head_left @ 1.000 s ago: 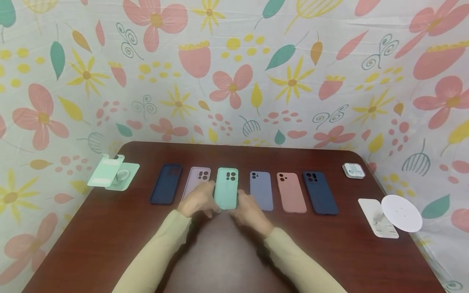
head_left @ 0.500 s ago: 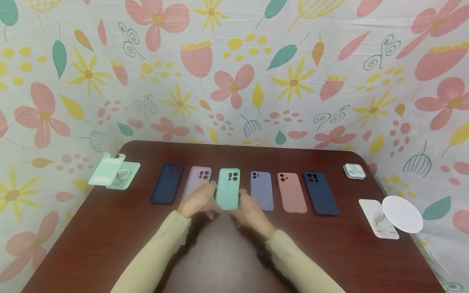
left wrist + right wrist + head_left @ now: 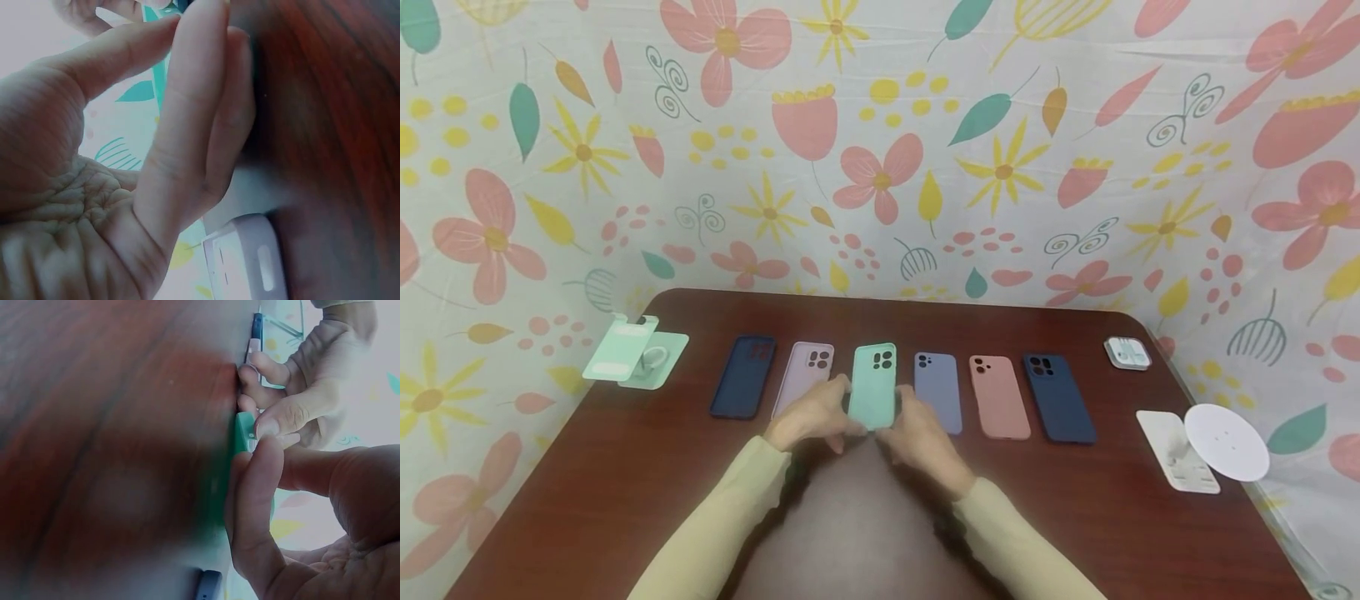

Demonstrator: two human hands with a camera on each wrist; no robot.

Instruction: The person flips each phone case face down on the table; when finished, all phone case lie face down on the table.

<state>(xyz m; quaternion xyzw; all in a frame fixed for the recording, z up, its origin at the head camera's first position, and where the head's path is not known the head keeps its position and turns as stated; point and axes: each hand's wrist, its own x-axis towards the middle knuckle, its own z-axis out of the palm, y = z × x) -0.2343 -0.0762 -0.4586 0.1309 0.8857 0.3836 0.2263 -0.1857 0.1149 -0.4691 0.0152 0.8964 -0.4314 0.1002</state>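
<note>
With curled fingers, the left hand [image 3: 815,410] and the right hand [image 3: 922,435] pinch the mint case [image 3: 873,385] at its near end. It is between the lilac case [image 3: 795,379] and the periwinkle case [image 3: 939,387] lying on the tabletop [image 3: 587,500].

Soft, even light filled the head view, leaving a pale glare on the wooden table [image 3: 587,487] between the sleeves [image 3: 721,512] and dark shadows beside them; wrist views blew out the floral cloth [image 3: 880,108] and blurred the table.
</note>
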